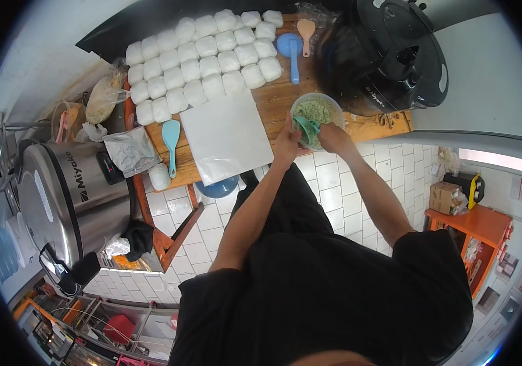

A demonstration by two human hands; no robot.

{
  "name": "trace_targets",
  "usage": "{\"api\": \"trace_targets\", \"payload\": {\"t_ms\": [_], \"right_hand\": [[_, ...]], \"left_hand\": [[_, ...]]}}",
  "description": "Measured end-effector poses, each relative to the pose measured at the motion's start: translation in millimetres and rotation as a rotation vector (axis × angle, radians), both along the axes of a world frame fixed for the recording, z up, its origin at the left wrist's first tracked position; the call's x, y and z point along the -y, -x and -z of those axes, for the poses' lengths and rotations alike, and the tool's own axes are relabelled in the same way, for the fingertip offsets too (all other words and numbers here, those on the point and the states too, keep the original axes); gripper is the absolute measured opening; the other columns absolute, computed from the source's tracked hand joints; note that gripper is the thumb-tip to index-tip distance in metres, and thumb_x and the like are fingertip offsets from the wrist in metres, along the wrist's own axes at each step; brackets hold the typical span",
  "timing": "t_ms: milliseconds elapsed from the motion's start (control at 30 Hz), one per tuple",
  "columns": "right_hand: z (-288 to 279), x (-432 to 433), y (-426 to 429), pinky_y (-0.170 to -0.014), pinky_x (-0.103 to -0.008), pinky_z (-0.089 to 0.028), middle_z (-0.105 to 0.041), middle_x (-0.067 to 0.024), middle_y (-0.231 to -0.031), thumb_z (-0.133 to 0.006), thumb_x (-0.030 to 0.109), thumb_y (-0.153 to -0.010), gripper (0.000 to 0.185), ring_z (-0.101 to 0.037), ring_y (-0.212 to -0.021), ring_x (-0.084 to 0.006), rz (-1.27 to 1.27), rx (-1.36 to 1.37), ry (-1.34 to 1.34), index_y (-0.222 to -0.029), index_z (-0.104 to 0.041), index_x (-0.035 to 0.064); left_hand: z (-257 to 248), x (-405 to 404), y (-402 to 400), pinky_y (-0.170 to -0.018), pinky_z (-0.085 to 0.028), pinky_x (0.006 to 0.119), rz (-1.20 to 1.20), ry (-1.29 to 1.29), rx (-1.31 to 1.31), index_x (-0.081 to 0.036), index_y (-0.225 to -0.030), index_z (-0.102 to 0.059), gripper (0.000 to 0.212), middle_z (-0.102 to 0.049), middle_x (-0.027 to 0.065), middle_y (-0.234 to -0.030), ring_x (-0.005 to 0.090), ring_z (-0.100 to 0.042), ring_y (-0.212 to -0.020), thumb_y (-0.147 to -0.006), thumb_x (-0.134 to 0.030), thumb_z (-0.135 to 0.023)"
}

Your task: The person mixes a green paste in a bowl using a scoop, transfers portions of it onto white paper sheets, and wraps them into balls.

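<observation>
A round pale tub [342, 110] sits at the front edge of the wooden table, holding a green, crumbly food [314, 110]. My left hand [287, 144] grips the tub's left side. Dipping into the food is a green plastic scoop [307, 128], with my right hand [335, 138] closed around its handle. Left of the tub lies a sheet or stack of white paper [226, 137]. Behind the paper, several rounded white packets [209, 64] stand in close rows. A blue ladle-like scoop [293, 57] and a peach rice paddle [306, 34] rest beyond the tub.
A black Miyako rice cooker [357, 87] stands at the table's right end. On the left are a steel Miyako cooker [91, 201], a turquoise rice paddle [171, 142], a silvery pouch [133, 151] and a single white packet [159, 176]. A blue basin [219, 186] shows below the table.
</observation>
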State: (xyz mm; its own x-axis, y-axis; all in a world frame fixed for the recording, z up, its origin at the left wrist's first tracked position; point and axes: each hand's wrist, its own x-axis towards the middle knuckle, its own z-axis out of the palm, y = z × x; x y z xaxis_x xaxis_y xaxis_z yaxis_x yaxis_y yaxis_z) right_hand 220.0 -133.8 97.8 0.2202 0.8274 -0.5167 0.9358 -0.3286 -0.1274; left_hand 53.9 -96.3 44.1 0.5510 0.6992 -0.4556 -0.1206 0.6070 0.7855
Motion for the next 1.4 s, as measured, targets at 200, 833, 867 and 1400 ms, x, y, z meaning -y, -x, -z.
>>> {"api": "trace_targets", "payload": {"t_ms": [200, 833, 867, 1400], "right_hand": [[8, 24, -22, -0.084, -0.0482, -0.051, -0.064, -0.026, -0.102, -0.056, 0.022, -0.09, 0.027, -0.063, -0.098, -0.0389, -0.057, -0.133, -0.139, -0.099, -0.063, -0.0014], [3, -4, 2, -0.085, -0.0458, -0.054, -0.067, -0.027, -0.101, -0.057, 0.007, -0.083, 0.022, -0.067, -0.097, -0.0401, 0.263, 0.143, -0.154, -0.1, -0.067, -0.0034], [10, -3, 2, -0.081, -0.048, -0.054, -0.067, -0.0278, -0.095, -0.055, 0.008, -0.084, 0.022, -0.067, -0.093, -0.0413, 0.157, 0.113, -0.153, -0.099, -0.065, -0.0044], [-4, -11, -17, -0.043, -0.0335, -0.048, -0.06, -0.014, -0.062, -0.057, 0.016, -0.085, 0.025, -0.062, -0.048, -0.0216, 0.235, -0.363, 0.227, -0.094, -0.062, -0.0069]], "left_hand": [[-3, 3, 2, -0.063, -0.064, 0.037, -0.001, -0.03, -0.048, -0.024, -0.154, -0.018, 0.067, -0.06, 0.0143, -0.095, 0.0249, -0.069, -0.074, -0.098, -0.005, -0.049], [-3, 5, 2, -0.06, -0.063, 0.035, -0.042, -0.051, -0.078, -0.018, -0.153, -0.025, 0.064, -0.065, 0.0156, -0.088, 0.02, -0.067, -0.065, -0.096, -0.005, -0.05], [0, 4, 1, -0.059, -0.063, 0.035, -0.039, -0.048, -0.091, -0.018, -0.153, -0.026, 0.063, -0.066, 0.0161, -0.089, 0.0202, -0.067, -0.065, -0.096, -0.005, -0.051], [-7, 9, -2, -0.059, -0.063, 0.035, -0.074, -0.067, -0.08, -0.019, -0.152, -0.027, 0.063, -0.066, 0.0143, -0.092, 0.0199, -0.069, -0.071, -0.096, -0.004, -0.05]]}}
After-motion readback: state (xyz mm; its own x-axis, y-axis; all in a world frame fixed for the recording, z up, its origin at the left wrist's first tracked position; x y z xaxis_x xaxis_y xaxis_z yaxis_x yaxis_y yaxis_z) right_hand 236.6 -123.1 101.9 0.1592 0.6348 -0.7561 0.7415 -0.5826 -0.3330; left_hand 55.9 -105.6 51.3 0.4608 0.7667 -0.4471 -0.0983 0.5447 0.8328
